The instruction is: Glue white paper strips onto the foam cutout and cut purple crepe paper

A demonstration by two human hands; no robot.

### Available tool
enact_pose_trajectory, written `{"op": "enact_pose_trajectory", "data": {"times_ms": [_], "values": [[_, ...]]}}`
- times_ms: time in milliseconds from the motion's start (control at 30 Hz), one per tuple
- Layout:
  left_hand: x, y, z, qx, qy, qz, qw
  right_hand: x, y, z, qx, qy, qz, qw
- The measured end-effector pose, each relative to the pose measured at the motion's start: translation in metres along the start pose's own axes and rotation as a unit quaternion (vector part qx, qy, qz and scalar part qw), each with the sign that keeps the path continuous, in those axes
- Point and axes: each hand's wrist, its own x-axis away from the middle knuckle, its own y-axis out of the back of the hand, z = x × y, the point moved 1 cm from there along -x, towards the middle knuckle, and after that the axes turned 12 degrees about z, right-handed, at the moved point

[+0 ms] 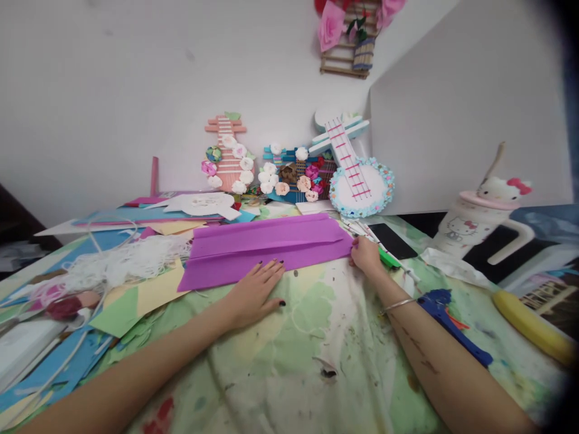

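Observation:
A long purple sheet (262,244), which looks like crepe paper, lies across the table with folds running along its length. My left hand (257,292) rests flat, fingers spread, with the fingertips on the sheet's near edge. At the sheet's right end my right hand (365,254) pinches the corner between thumb and fingers. Just beyond that hand is a bright green object (388,258), partly hidden by the wrist. A dark blue glue gun (446,319) lies to the right of my right forearm.
White string (131,262) and coloured paper scraps (120,310) pile up at left. Decorated instrument-shaped crafts (359,187) lean against the wall. At right stand a white tumbler (465,226) and a yellow curved object (534,322). A black phone-like slab (392,240) lies behind my right hand.

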Motion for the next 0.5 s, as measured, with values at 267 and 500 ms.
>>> {"op": "enact_pose_trajectory", "data": {"times_ms": [267, 500], "values": [[-0.038, 0.001, 0.009, 0.009, -0.022, 0.031, 0.999, 0.006, 0.004, -0.004, -0.080, -0.024, 0.041, 0.996], [-0.028, -0.005, 0.012, 0.014, -0.029, 0.045, 0.998, 0.018, 0.017, 0.007, -0.013, -0.016, -0.011, 1.000]]}}
